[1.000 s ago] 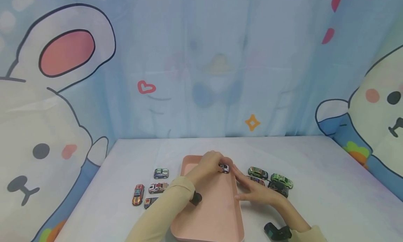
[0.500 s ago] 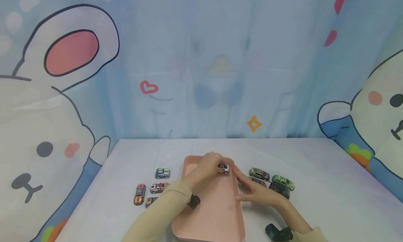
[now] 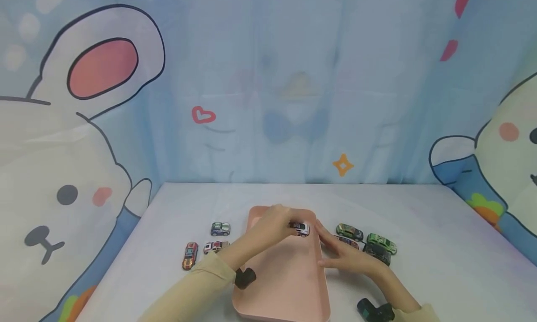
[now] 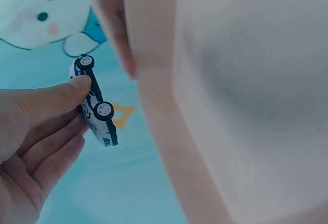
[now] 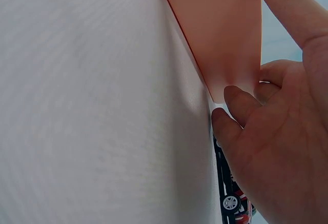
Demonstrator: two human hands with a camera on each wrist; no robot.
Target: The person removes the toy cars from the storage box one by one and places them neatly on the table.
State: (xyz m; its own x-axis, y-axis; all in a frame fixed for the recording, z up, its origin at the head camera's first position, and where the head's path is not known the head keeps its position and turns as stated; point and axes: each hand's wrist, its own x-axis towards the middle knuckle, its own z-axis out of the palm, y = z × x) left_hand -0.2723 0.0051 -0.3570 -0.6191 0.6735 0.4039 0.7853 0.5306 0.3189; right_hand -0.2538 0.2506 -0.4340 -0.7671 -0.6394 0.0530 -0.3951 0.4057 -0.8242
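In the head view my left hand is over the far part of a pink tray. It pinches a small white toy car between thumb and fingers. The left wrist view shows the car tilted, its wheels toward the tray, apart from the tray wall. My right hand is at the tray's right side, thumb and fingers spread. In the right wrist view its fingertips rest against the outer wall of the tray. Part of the white car is hidden by the left fingers.
Left of the tray lie a red-orange toy car, a green-white one and a white-red one partly behind the left sleeve. Several more cars, including a bright green one and a black one, sit close behind the right hand.
My left wrist has swung left and toward me, and the white car has come slightly nearer me over the tray. The right hand keeps its place. The whole view has shifted a little.
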